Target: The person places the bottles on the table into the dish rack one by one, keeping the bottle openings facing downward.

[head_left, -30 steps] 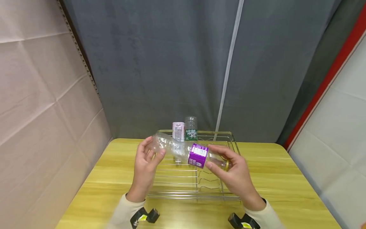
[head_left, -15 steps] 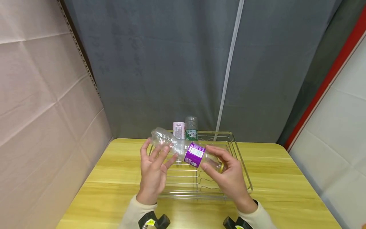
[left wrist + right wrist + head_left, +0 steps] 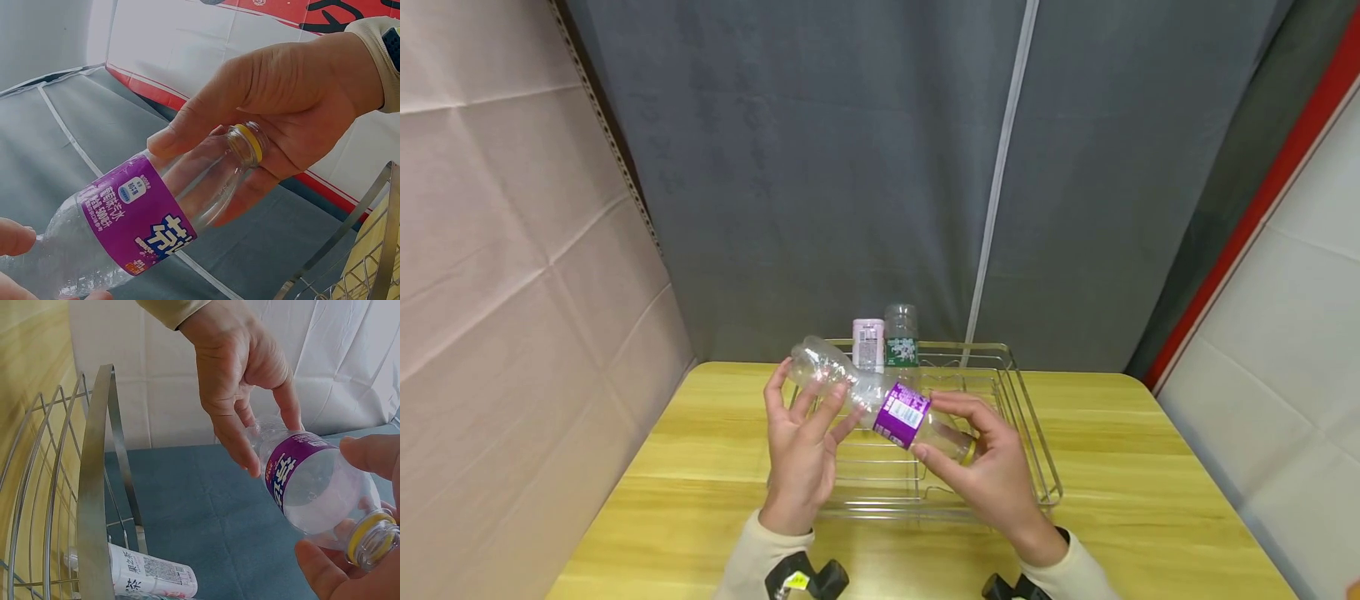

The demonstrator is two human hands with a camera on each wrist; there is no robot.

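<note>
A clear plastic bottle (image 3: 901, 415) with a purple label and a yellow ring on its uncapped neck lies slantwise in the air, held between both hands above the wire rack (image 3: 917, 505). My right hand (image 3: 992, 471) grips the neck half, thumb on the near side and fingers on the far side. My left hand (image 3: 801, 458) holds the base end between thumb and fingers. The left wrist view shows the bottle's label (image 3: 137, 215) and the right hand (image 3: 281, 112) curved round the neck. Left fingers (image 3: 234, 447) touch the base end in the right wrist view.
A pink can (image 3: 868, 343) and a clear bottle with a green label (image 3: 902, 352) stand side by side at the rack's back. The rack sits on a wood-grain table (image 3: 1120, 467). Behind hangs a grey curtain (image 3: 820, 183); white cloth (image 3: 535, 333) lines the left side.
The bottle has shifted left and tilted more steeply, its neck end going lower. My right hand moved left and down with it. The left hand shifted right and its fingers spread along the bottle.
</note>
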